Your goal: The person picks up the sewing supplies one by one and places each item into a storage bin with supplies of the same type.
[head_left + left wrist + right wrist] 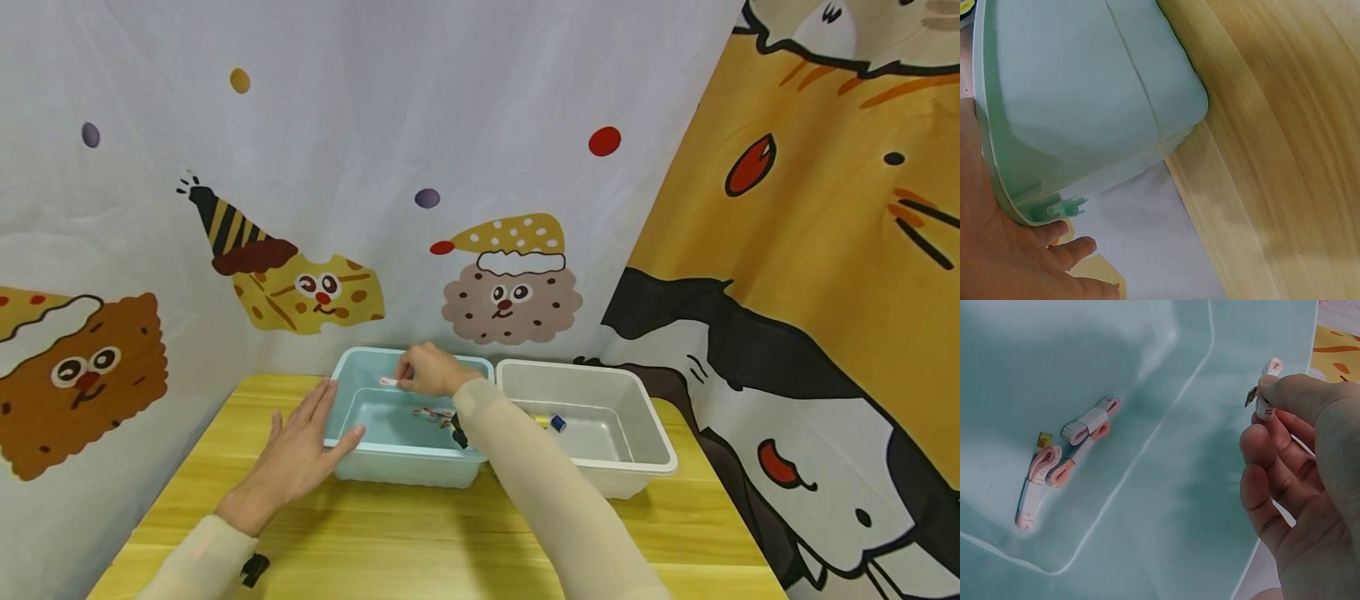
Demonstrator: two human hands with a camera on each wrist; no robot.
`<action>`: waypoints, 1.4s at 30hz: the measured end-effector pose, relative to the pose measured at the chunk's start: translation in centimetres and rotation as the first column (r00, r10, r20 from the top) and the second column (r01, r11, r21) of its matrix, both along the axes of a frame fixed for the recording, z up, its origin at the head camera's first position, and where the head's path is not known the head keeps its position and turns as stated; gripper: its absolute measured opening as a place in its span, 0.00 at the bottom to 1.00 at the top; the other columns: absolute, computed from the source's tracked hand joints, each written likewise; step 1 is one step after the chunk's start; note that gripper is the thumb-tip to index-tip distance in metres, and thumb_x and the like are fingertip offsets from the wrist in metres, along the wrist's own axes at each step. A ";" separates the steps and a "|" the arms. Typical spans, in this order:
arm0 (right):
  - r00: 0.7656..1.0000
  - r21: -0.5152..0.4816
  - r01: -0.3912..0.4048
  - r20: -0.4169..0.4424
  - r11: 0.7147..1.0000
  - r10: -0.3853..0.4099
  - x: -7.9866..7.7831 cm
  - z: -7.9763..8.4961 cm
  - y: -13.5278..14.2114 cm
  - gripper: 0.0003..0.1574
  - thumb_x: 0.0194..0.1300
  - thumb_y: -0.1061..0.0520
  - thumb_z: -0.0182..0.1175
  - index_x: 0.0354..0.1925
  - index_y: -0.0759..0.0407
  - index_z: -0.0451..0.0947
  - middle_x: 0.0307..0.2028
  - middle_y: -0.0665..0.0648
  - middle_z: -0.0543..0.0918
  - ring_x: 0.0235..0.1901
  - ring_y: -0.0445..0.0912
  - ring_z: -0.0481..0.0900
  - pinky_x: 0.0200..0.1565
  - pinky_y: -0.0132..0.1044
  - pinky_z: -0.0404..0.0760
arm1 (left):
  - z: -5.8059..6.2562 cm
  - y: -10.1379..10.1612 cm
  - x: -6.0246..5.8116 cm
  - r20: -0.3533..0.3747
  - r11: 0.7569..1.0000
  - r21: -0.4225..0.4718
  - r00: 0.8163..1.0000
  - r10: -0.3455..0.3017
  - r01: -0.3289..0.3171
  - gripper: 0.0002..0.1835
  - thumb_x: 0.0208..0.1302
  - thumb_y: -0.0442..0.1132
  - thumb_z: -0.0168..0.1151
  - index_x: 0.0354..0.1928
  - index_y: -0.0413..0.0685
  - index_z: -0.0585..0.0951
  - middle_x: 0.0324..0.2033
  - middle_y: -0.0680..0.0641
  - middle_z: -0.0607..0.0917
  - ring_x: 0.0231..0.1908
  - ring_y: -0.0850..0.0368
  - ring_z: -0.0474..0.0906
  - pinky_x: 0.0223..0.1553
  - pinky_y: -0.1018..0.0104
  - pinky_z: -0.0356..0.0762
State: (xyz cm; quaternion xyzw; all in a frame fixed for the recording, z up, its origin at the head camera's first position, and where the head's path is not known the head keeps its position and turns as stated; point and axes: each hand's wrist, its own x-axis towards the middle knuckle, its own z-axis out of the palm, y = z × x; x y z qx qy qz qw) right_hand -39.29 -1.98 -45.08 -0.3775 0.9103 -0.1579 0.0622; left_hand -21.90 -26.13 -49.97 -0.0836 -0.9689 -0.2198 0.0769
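My right hand [435,371] is over the back of a pale teal bin [408,451]. In the right wrist view, its thumb and fingers pinch a folded tape measure [1266,411], white and pink with a brass-coloured end. Three more folded tape measures lie on the bin floor: one with a brass end [1033,497], and two overlapping, an upper one [1091,422] and a lower one [1075,459]. At the bin's left side, my left hand [296,454] rests against the rim, fingers straight and thumb spread. The left wrist view shows those fingers reaching past the rim's corner.
A white bin [626,468] stands right beside the teal one, holding a small dark blue item [558,423] and a yellow one [542,421] partly behind my right sleeve. Both bins are on a wooden table [360,542]. A printed curtain [337,167] hangs behind.
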 end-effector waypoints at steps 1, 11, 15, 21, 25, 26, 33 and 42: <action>1.000 0.007 0.012 -0.001 1.000 -0.012 0.0 -0.1 -0.1 0.07 0.83 0.52 0.75 0.52 0.51 0.96 0.48 0.49 0.97 0.46 0.38 0.91 0.53 0.30 0.90 | 0.0 0.0 0.0 -0.002 1.000 -0.001 1.000 0.000 0.000 0.58 0.87 0.74 0.54 0.95 0.37 0.52 0.95 0.31 0.53 0.90 0.23 0.60 0.76 0.00 0.51; 0.998 0.047 0.066 -0.027 0.997 -0.065 0.1 -0.5 -0.6 0.09 0.83 0.49 0.75 0.55 0.48 0.96 0.51 0.48 0.97 0.50 0.40 0.93 0.58 0.35 0.92 | -0.1 -0.1 -0.1 0.006 1.000 0.012 1.000 0.001 -0.001 0.58 0.87 0.75 0.53 0.96 0.38 0.51 0.95 0.32 0.52 0.90 0.23 0.58 0.76 0.00 0.48; 0.997 0.050 0.067 -0.034 0.997 -0.065 0.1 -0.7 -0.5 0.11 0.83 0.49 0.76 0.57 0.48 0.96 0.53 0.49 0.97 0.53 0.41 0.94 0.60 0.36 0.92 | -0.1 0.0 0.0 0.012 1.000 0.011 1.000 0.002 -0.002 0.57 0.88 0.75 0.53 0.96 0.39 0.51 0.95 0.32 0.52 0.91 0.24 0.58 0.77 0.00 0.48; 0.997 0.031 0.059 -0.049 0.998 -0.057 0.3 -0.5 0.0 0.11 0.84 0.49 0.74 0.57 0.49 0.96 0.54 0.49 0.98 0.53 0.42 0.95 0.60 0.36 0.93 | 0.0 0.2 0.2 0.002 1.000 -0.008 1.000 0.003 -0.003 0.57 0.88 0.73 0.54 0.95 0.38 0.52 0.95 0.32 0.53 0.90 0.24 0.59 0.76 0.00 0.50; 0.997 0.015 0.056 -0.048 0.998 -0.056 0.5 -0.1 0.3 0.11 0.86 0.49 0.72 0.58 0.49 0.96 0.54 0.49 0.98 0.54 0.43 0.95 0.61 0.37 0.93 | 0.0 0.1 0.1 -0.001 1.000 -0.020 1.000 0.003 -0.003 0.56 0.88 0.72 0.55 0.95 0.37 0.52 0.94 0.30 0.53 0.89 0.22 0.60 0.75 0.00 0.52; 0.997 0.011 0.055 -0.045 0.998 -0.055 0.5 0.0 0.3 0.11 0.86 0.50 0.72 0.58 0.49 0.96 0.54 0.49 0.98 0.54 0.43 0.95 0.61 0.37 0.93 | 0.1 0.1 0.1 -0.002 1.000 -0.022 1.000 0.003 -0.003 0.57 0.88 0.73 0.55 0.95 0.37 0.52 0.94 0.30 0.53 0.89 0.22 0.60 0.75 0.00 0.52; 0.999 -0.040 0.028 -0.036 0.999 -0.029 1.0 0.8 0.7 0.11 0.87 0.51 0.70 0.57 0.51 0.96 0.54 0.50 0.98 0.53 0.43 0.95 0.60 0.37 0.92 | 0.1 0.1 0.1 0.001 1.000 -0.026 1.000 0.006 -0.006 0.56 0.88 0.72 0.56 0.95 0.36 0.53 0.94 0.30 0.54 0.89 0.22 0.61 0.74 0.00 0.52; 0.998 -0.124 -0.009 -0.064 0.992 0.001 1.8 2.3 1.4 0.12 0.88 0.52 0.69 0.52 0.55 0.96 0.48 0.51 0.98 0.40 0.38 0.89 0.47 0.31 0.88 | 0.2 0.2 0.0 0.011 1.000 -0.026 1.000 0.014 -0.014 0.58 0.88 0.74 0.54 0.95 0.37 0.51 0.94 0.29 0.53 0.88 0.19 0.61 0.74 -0.01 0.51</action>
